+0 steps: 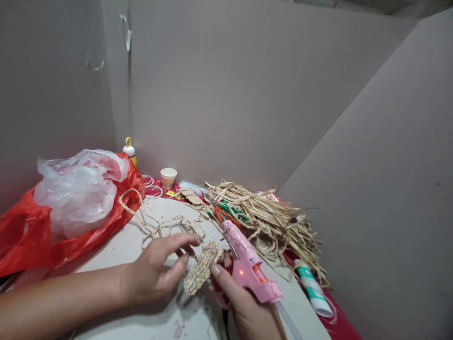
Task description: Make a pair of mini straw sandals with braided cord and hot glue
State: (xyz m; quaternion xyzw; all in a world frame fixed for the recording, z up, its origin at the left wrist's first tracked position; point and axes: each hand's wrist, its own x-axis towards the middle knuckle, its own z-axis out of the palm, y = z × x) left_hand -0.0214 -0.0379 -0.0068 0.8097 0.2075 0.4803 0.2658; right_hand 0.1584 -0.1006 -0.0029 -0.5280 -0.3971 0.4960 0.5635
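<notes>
- The right hand grasps a pink glue gun while its thumb and fingers pinch the edge of a flat braided piece.
- The left hand is loosely curled and released, thumb and forefinger parted, their tips just beside that piece; its lower fingers are partly hidden.
- Beyond the left fingers, a printed paper cup carries a small pattern, too small to make out.
- Near the cup is a yellow patch with dark marks I cannot read.
- Right of the right fingers, a green-and-white tube shows markings too small to read.
- A braided cord loops beyond the left fingers and partly disappears behind them.
- Past the right fingers, the gun's nozzle end overlaps orange-handled scissors, beside a straw bundle.
- The clear glue stick behind the right thumb is cut off by the lower edge.
</notes>
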